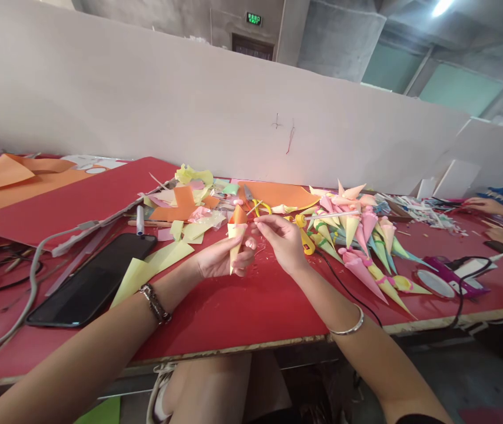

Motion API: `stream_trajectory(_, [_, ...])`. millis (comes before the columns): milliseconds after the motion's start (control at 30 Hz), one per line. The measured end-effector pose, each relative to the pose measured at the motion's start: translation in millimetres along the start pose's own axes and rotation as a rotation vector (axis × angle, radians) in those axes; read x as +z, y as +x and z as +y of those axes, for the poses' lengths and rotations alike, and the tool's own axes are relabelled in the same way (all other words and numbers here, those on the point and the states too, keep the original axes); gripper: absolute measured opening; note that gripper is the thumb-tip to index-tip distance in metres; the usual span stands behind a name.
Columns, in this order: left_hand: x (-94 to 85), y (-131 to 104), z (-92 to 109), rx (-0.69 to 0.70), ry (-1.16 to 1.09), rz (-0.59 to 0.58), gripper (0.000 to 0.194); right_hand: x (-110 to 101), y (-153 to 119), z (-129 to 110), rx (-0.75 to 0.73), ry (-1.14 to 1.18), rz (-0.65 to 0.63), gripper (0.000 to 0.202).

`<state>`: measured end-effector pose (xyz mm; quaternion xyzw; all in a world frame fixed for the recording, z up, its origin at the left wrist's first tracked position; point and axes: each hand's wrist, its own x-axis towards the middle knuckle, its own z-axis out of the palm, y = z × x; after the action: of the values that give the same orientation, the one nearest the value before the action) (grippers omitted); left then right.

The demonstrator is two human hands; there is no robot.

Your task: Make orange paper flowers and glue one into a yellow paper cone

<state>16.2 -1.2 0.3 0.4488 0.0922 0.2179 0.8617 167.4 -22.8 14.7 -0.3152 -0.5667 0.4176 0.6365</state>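
Observation:
My left hand [216, 257] is wrapped round a small pale yellow paper cone [235, 240], its narrow end down. An orange paper piece [238, 218] rises from the cone's mouth, with a pink tip above it. Just to the right, my right hand [283, 241] is pinched, fingertips close to the cone's upper edge. What lies in that pinch is too small to make out. Behind the right hand, partly hidden by it, lies a yellow glue gun [308, 242] with a clear glue stick [333, 215] out of its back.
Finished paper cones [369, 227] in pink, yellow and green pile up at right. Yellow-handled scissors [260, 206] lie among paper scraps at the back. A black phone [95, 282] and yellow paper [154, 265] sit at left. Another person's hands [494, 209] are at far right.

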Motion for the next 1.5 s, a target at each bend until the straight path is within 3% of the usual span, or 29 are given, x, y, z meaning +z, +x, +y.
stream_trajectory(367, [-1.4,-0.4,1.0,-0.048,0.03,-0.042,0.019,0.8,-1.1,0.4,-0.01,0.019,-0.123,0.005])
stream_trajectory(633, [-0.3,0.0,0.7,-0.024,0.084,-0.035,0.035,-0.1,0.4,5.5,-0.026,0.04,-0.173,0.004])
stream_trajectory(800, [-2.5,-1.4,-1.6,-0.006,0.142,-0.098,0.038,1.5,-0.7,6.1,-0.027,0.037,-0.171,0.007])
stream_trajectory(933, [-2.8,-0.3,-3.2,-0.032,0.176,-0.11,0.03,1.6,-1.7,8.0,0.033,0.046,-0.208,0.011])
stream_trajectory(1100, [1.4,1.6,-2.0,-0.101,0.183,-0.076,0.012,3.0,-2.2,7.4,-0.046,0.025,-0.2,0.009])
stream_trajectory(1333, [6.0,1.8,-0.1,-0.126,0.221,-0.043,0.009,8.7,-4.0,2.5,0.051,0.026,-0.147,0.023])
stream_trajectory(1500, [5.0,-0.6,-0.2,-0.141,0.196,-0.058,0.01,6.6,-2.8,5.1,0.137,0.073,-0.243,0.032])
